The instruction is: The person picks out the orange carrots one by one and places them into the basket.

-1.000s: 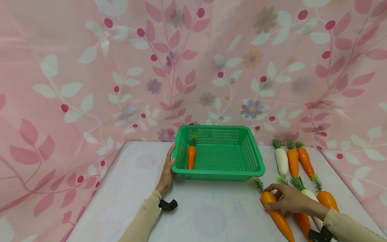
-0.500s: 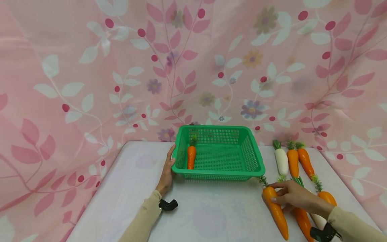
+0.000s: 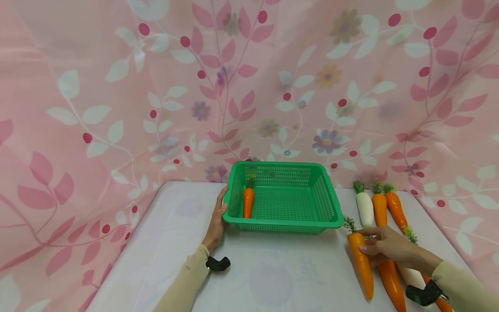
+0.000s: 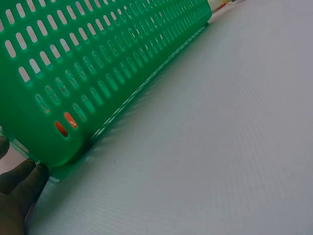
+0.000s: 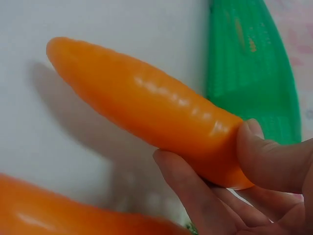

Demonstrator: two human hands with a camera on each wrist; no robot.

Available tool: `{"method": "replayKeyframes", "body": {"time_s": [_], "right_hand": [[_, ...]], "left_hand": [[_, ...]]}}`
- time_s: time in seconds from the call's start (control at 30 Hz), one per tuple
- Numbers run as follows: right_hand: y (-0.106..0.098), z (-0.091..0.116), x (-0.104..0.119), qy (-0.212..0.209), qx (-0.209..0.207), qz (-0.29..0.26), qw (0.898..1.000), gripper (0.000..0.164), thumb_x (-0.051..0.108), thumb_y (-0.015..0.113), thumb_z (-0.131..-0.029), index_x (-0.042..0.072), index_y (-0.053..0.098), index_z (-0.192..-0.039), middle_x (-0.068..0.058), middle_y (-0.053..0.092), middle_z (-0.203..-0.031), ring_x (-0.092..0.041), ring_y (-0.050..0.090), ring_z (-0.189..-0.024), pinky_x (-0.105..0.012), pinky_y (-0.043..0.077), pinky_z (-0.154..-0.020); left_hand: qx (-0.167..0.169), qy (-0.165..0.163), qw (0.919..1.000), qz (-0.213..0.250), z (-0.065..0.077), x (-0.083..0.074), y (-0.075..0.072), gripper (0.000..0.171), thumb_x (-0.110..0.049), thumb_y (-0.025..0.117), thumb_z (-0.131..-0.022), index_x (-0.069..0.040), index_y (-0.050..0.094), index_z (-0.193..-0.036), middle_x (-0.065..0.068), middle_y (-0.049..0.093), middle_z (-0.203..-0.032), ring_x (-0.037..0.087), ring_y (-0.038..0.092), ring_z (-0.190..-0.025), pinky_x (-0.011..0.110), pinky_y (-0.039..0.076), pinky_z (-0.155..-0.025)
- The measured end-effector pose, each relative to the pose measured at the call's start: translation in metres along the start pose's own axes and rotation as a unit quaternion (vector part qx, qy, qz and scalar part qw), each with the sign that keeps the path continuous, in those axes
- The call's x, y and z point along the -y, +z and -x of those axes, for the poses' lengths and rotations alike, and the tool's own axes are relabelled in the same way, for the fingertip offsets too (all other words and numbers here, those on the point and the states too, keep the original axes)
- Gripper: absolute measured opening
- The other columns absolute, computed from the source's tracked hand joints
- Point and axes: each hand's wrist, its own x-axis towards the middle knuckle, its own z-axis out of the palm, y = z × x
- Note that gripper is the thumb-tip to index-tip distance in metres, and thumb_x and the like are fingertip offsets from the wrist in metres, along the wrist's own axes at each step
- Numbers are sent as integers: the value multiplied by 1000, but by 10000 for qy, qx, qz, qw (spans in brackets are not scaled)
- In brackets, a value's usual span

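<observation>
My right hand (image 3: 393, 247) pinches an orange toy carrot (image 3: 362, 264) near its leafy end, thumb on one side and fingers on the other. In the right wrist view a shadow shows under the carrot, beside its body, and the tip points away from the hand. My left hand (image 3: 215, 223) rests against the left side of a green plastic basket (image 3: 280, 223), fingers stretched along the outer wall. The left wrist view shows fingertips (image 4: 36, 174) at the basket's lower corner. Inside the basket, along its left wall, lies another carrot (image 3: 247, 203).
Under and beside my right hand lie a carrot (image 3: 391, 284) and a white radish (image 3: 412, 277), partly covered. Farther back sit another white radish (image 3: 365, 210) and two carrots, one of them a carrot (image 3: 396, 208) at the right. A pink floral cloth (image 3: 269, 86) hangs behind the white table (image 3: 273, 273).
My right hand has moved slightly forward and right with the carrot, whose tip has shifted away from the table's near side. The left hand stays at the basket.
</observation>
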Motion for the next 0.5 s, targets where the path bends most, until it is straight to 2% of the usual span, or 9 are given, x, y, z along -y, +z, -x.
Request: {"method": "replayKeyframes", "body": {"time_s": [0.13, 0.33, 0.5], "right_hand": [[-17, 3, 7, -7, -17, -35, 10000, 73, 18, 64, -106, -25, 28, -153, -29, 63, -137, -26, 70, -108, -47, 63, -86], [-39, 6, 17, 15, -205, -66, 9998, 79, 18, 61, -108, -26, 16, -155, -20, 68, -132, -22, 72, -102, -46, 62, -88], [-51, 8, 26, -294, -216, -171, 9992, 80, 14, 57, -109, -29, 7, -154, -37, 56, -143, -23, 74, -109, -51, 61, -90]], "left_hand": [[-9, -20, 10000, -4, -1, -1, 0, 58, -37, 27, -111, -43, 22, -169, -8, 15, -178, 30, 17, -162, 68, 12, -126], [-18, -65, 10000, 69, -1, -1, 0, 58, -40, 29, -110, -43, 22, -168, -9, 15, -177, 29, 18, -162, 67, 12, -126], [-24, -32, 10000, 28, 0, 0, 0, 58, -41, 28, -110, -43, 22, -168, -10, 15, -177, 30, 17, -162, 68, 12, -126]]}}
